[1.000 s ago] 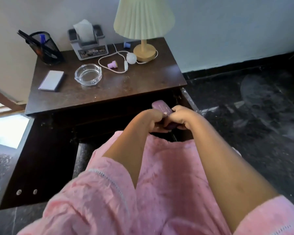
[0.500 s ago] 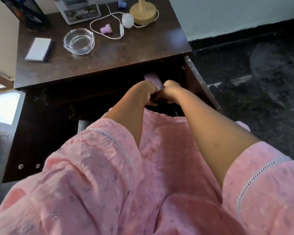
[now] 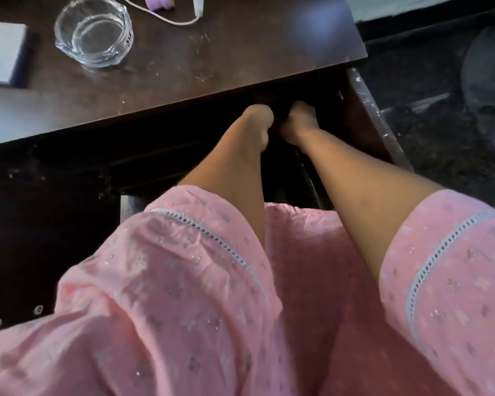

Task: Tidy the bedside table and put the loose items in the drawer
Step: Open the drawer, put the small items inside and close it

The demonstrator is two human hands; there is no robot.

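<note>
Both my hands reach into the open drawer (image 3: 367, 115) just under the front edge of the dark bedside table (image 3: 226, 58). My left hand (image 3: 257, 121) and my right hand (image 3: 299, 121) are curled close together around a dark purple case (image 3: 280, 117). The case is almost lost in the drawer's shadow and my fingertips are hidden. On the tabletop lie a glass ashtray (image 3: 93, 30), a small white box (image 3: 4, 51), a purple cap (image 3: 157, 1) and a white cable (image 3: 183, 20).
The drawer's right side wall runs down to the right beside my right forearm. Dark stone floor (image 3: 440, 124) lies to the right of the table. My pink sleeves and dress fill the lower half of the view.
My hands have carried the purple case forward and down into the drawer, under the tabletop edge. My head has leaned in, so the lamp, tissue box and pen holder are out of view.
</note>
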